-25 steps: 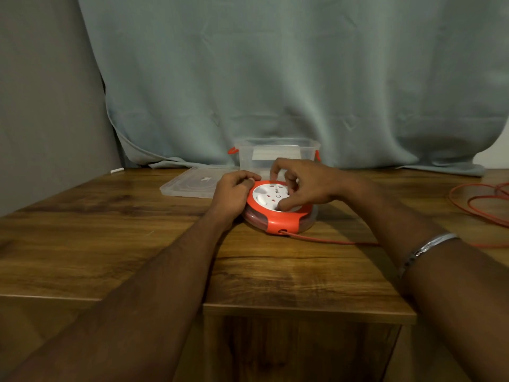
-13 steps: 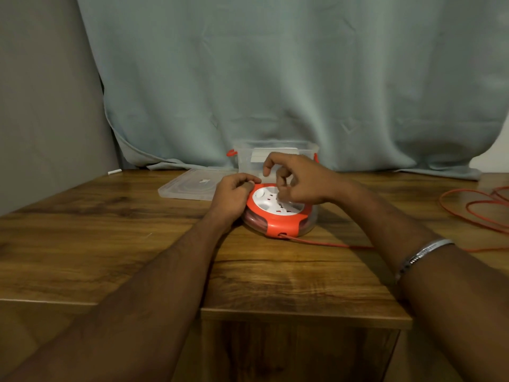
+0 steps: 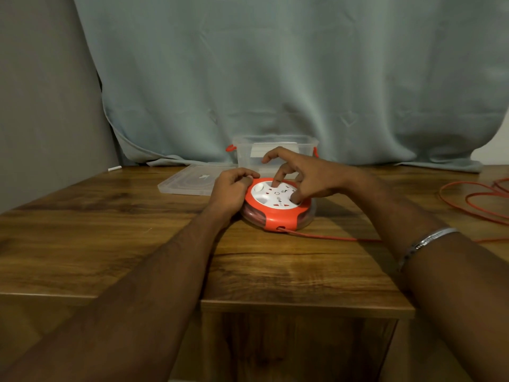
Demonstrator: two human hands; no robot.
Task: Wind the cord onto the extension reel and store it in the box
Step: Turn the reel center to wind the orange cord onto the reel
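A round orange extension reel [image 3: 278, 213] with a white socket face lies flat on the wooden table [image 3: 137, 244]. My left hand [image 3: 232, 188] grips its left rim with curled fingers. My right hand [image 3: 300, 175] sits on top, a finger and the thumb pressed into the white face, the index finger raised. An orange cord [image 3: 330, 237] leaves the reel's front and runs right to loose loops [image 3: 479, 199] at the table's right edge. The clear box [image 3: 305, 144] with orange latches stands open just behind the reel.
The box's clear lid [image 3: 190, 183] lies flat to the left of the box. A grey-green curtain [image 3: 275, 78] hangs behind the table. The table's front edge steps back on the left. A small white object [image 3: 114, 168] lies by the wall at the far left.
My right hand's fingers have shifted round on the white socket face, and more of that face now shows. My left hand has stayed on the rim. The view has drifted slightly.
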